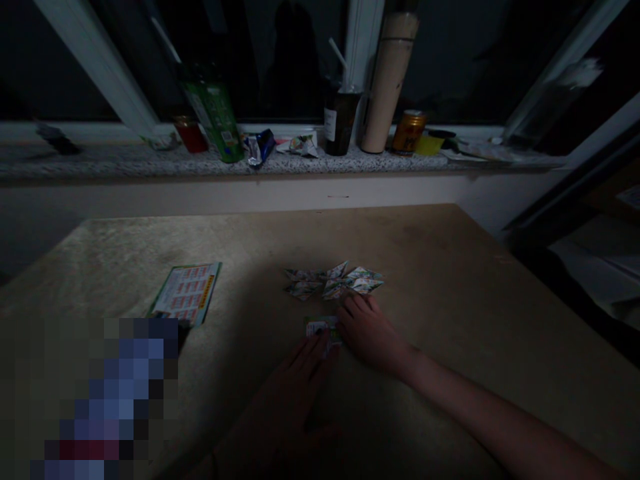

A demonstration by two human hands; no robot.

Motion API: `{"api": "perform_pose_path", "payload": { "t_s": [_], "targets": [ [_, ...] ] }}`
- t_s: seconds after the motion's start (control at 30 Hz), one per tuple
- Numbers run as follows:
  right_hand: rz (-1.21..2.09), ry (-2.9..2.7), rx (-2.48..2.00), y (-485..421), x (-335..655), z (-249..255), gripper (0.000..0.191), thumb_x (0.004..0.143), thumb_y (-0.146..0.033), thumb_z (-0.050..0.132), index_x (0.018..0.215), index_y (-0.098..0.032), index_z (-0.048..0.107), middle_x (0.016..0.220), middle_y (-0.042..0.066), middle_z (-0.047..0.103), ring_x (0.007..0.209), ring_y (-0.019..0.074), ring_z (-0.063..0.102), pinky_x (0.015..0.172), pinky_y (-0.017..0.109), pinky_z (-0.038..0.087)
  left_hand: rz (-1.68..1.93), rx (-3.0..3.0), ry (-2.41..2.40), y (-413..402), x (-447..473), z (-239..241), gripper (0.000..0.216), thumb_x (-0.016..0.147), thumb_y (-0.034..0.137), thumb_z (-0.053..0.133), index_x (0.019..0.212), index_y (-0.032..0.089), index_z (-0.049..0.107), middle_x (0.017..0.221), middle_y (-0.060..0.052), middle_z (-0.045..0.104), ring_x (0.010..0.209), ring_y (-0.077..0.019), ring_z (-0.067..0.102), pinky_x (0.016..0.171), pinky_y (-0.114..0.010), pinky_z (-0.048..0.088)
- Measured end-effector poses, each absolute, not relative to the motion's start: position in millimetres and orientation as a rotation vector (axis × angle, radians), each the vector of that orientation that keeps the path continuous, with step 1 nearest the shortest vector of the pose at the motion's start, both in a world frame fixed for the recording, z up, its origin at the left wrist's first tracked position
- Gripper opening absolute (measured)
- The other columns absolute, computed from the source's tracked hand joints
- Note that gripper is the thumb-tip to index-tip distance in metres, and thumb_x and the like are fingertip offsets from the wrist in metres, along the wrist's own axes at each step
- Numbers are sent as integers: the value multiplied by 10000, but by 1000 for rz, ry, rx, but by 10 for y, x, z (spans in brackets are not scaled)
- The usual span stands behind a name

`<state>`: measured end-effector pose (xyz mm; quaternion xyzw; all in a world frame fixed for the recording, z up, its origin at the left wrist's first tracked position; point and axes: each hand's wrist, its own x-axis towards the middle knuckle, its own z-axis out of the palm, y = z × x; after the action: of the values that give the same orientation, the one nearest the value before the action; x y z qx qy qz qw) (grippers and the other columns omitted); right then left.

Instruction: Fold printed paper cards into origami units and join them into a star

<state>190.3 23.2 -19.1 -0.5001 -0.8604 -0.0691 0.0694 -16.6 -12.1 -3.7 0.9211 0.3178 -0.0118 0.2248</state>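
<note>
A small printed paper piece [315, 327] with green and white areas lies flat on the table in front of me. My left hand [297, 380] reaches in from below, its fingers stretched out flat with the tips on the paper's lower part. At the paper's right edge, my right hand [369, 328] has its fingers bent and close together, pressing the edge; the thumb is hidden. Just beyond the hands sits a group of folded paper pieces [335, 280], pointed and in several colours. The dim light blurs the fine detail of the fingers.
A printed sheet [187, 293] with red blocks lies to the left, near a pixelated area. On the stone windowsill [295, 167] stand a green bottle [220, 120], a dark cup with straw [339, 123], a tall beige flask [387, 87] and an orange can [409, 133].
</note>
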Motion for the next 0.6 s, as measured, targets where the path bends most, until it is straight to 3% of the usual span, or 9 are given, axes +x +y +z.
{"api": "perform_pose_path", "payload": {
  "t_s": [0.6],
  "targets": [
    [-160,-2607,-1453,254,1930,-193,83,875,-208,494,910,-164,556,929,94,550,913,247,485,821,386,359,-41,2548,855,-105,-175,-30,797,849,549,462,1457,208,75,1522,-70,42,1372,-302,85,1098,-466,177]
  ]
}}
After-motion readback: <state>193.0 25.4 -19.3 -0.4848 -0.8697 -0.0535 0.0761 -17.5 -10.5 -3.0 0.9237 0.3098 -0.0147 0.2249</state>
